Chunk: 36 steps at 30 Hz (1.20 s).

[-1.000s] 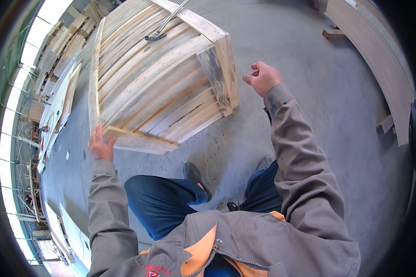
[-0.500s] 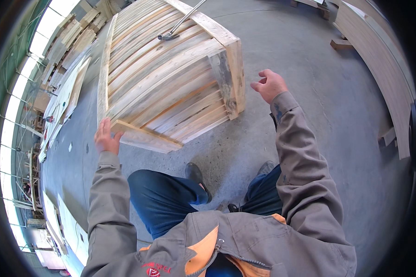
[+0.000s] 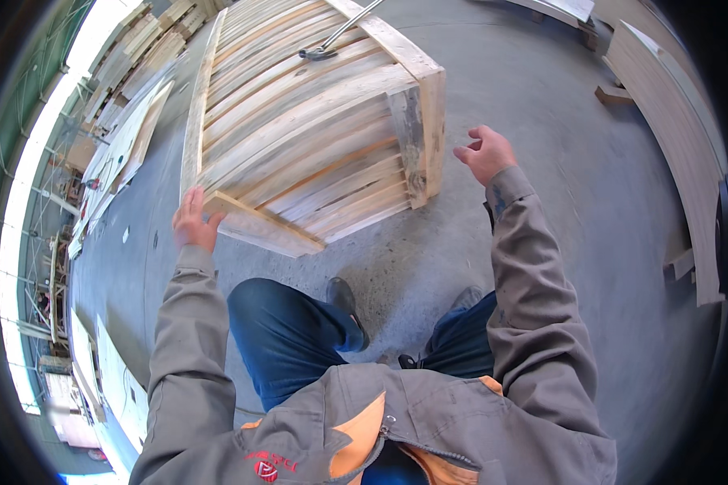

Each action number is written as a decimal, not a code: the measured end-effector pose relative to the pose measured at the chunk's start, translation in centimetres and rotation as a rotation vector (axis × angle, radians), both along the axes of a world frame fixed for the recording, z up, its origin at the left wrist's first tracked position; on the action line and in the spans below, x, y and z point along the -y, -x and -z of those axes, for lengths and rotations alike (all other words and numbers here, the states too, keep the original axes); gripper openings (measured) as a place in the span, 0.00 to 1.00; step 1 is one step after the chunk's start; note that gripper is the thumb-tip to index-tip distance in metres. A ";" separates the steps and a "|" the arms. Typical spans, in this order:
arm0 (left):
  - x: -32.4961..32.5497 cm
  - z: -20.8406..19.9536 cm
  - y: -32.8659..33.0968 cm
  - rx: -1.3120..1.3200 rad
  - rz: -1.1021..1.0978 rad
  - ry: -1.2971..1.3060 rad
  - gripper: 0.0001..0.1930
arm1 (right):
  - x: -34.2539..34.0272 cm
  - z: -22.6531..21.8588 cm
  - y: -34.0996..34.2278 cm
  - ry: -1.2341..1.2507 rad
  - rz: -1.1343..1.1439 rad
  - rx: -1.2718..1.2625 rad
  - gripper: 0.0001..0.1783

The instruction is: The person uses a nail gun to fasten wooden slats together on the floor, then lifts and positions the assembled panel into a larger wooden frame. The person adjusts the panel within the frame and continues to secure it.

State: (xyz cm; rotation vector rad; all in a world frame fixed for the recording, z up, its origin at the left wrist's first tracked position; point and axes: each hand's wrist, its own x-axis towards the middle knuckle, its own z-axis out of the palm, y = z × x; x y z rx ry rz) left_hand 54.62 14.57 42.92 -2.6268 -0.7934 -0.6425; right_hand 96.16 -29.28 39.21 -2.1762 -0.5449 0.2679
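A large slatted wooden crate [image 3: 299, 145] stands on the floor in front of me. At its near left corner is my left hand [image 3: 196, 222], open, with the fingers stretched along the edge; whether they press on the wood I cannot tell. My right hand [image 3: 488, 155] hangs in the air past the crate's right side, apart from it. Its fingers are loosely bent and spread, with nothing in them. On the crate's top slats lies a hammer [image 3: 319, 54], its metal handle pointing to the far right.
Long wooden boards [image 3: 670, 153] are stacked at the right on wooden blocks [image 3: 615, 95]. Sheets [image 3: 129, 166] lie along the left, with piles of timber [image 3: 141, 56] behind them. Grey concrete floor [image 3: 526, 267] surrounds the crate and my feet.
The view has shifted a little, so the crate and hammer appear farther right. Both hands keep about the same place beside the crate.
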 end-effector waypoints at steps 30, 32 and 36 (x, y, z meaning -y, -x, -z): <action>1.5 -0.9 0.0 0.099 -0.035 0.038 0.37 | -1.2 2.4 1.5 0.095 -0.130 0.105 0.33; 1.4 -0.9 0.0 0.108 -0.019 0.046 0.38 | -1.0 2.4 1.5 0.101 -0.131 0.114 0.33; 1.1 -0.6 0.1 0.116 -0.008 0.050 0.38 | -0.3 2.0 2.2 0.055 -0.127 0.095 0.32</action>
